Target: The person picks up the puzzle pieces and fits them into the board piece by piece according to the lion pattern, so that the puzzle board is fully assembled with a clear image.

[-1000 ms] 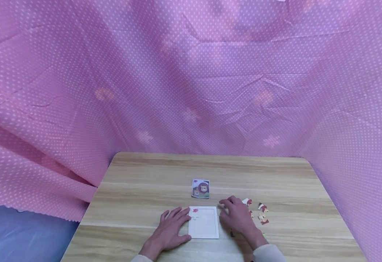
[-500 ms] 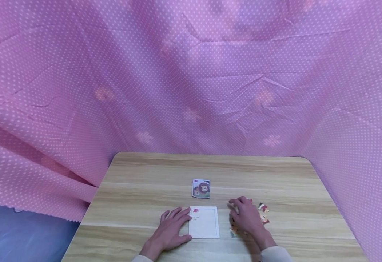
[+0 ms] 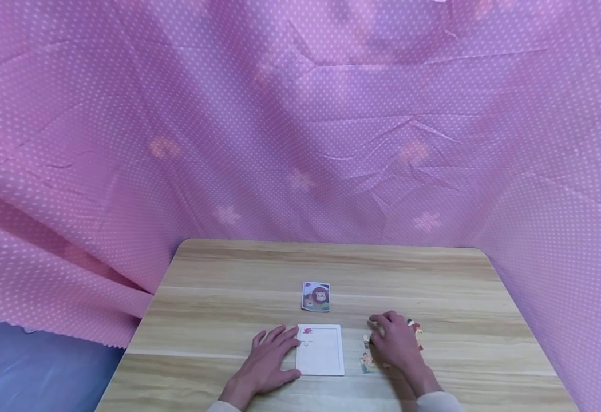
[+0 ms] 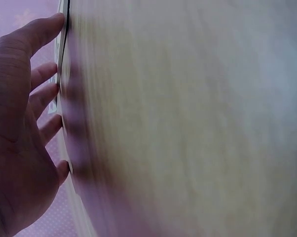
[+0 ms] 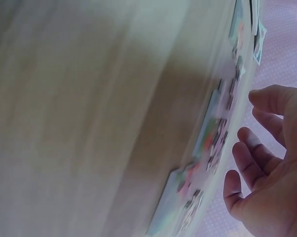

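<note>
My left hand (image 3: 263, 365) lies with spread fingers along the left edge of a white square puzzle board (image 3: 321, 356). Its fingertips and thumb touch that edge, and the left wrist view shows the same hand (image 4: 18, 113) with fingers extended. A puzzle piece with a red print (image 3: 308, 331) sits in the board's upper left corner. Over the loose puzzle pieces right of the board hovers my right hand (image 3: 398, 344), which hides some of them. In the right wrist view the right hand (image 5: 267, 173) has loosely bent fingers with nothing between them, above several flat pieces (image 5: 166, 202).
A small picture card with a lion (image 3: 316, 297) lies behind the board. One loose piece (image 3: 367, 363) shows left of my right wrist, and others (image 3: 415, 327) lie beyond its far side. The wooden table (image 3: 218, 274) is bordered by a pink dotted cloth (image 3: 300, 143).
My right hand has moved right, away from the board and over the loose pieces, uncovering pieces on its left. My left hand and the board stay in place.
</note>
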`<move>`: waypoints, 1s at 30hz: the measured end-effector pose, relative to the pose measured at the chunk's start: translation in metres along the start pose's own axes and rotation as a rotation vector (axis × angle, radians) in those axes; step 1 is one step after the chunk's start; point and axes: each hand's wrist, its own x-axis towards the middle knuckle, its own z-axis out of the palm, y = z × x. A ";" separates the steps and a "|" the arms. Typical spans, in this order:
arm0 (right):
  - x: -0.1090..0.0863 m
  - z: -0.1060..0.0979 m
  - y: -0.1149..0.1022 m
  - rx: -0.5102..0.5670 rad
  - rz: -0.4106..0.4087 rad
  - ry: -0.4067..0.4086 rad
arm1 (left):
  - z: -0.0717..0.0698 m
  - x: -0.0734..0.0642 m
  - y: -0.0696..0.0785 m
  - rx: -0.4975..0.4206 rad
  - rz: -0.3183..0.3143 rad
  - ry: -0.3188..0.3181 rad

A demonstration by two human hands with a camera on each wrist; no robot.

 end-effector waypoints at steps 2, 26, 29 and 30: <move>-0.001 0.000 0.003 -0.003 0.023 -0.005 | 0.000 0.000 0.000 0.000 -0.001 0.001; 0.012 0.001 0.024 0.014 0.173 -0.037 | 0.002 0.011 -0.006 0.011 -0.010 0.008; 0.016 0.002 0.027 0.002 0.211 -0.049 | 0.003 0.014 -0.007 0.014 -0.013 0.007; 0.018 0.002 0.028 0.004 0.224 -0.061 | 0.003 0.015 -0.008 0.015 -0.013 0.008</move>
